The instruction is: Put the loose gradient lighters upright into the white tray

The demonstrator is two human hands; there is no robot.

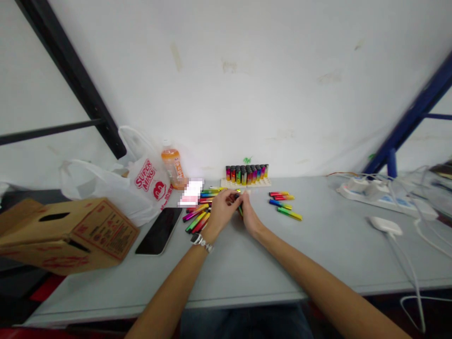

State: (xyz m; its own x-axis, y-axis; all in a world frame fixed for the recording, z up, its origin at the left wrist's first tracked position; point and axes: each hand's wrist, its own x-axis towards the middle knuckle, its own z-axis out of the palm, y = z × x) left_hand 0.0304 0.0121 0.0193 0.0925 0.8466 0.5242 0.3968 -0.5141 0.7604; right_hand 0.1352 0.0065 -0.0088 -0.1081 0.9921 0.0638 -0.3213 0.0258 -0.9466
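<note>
My left hand (223, 207), with a watch on its wrist, meets my right hand (250, 216) in front of a pale rack. Between them is a narrow dark and green lighter (240, 210), mostly covered by the fingers; both hands are closed around it. Just behind, several multicoloured lighters (244, 176) stand upright in rows on the pale rack (267, 182). A loose pile of lighters (197, 221) lies left of my left hand, partly hidden by it. To the right of my right hand, several more lighters (285, 206) lie flat.
Left on the grey table (261, 278) are a phone (159, 231), a cardboard box (95, 230), a white plastic bag (116, 188) and an orange drink bottle (173, 165). A power strip (384, 197) and a white charger (385, 225) with cables lie right. A wall stands behind.
</note>
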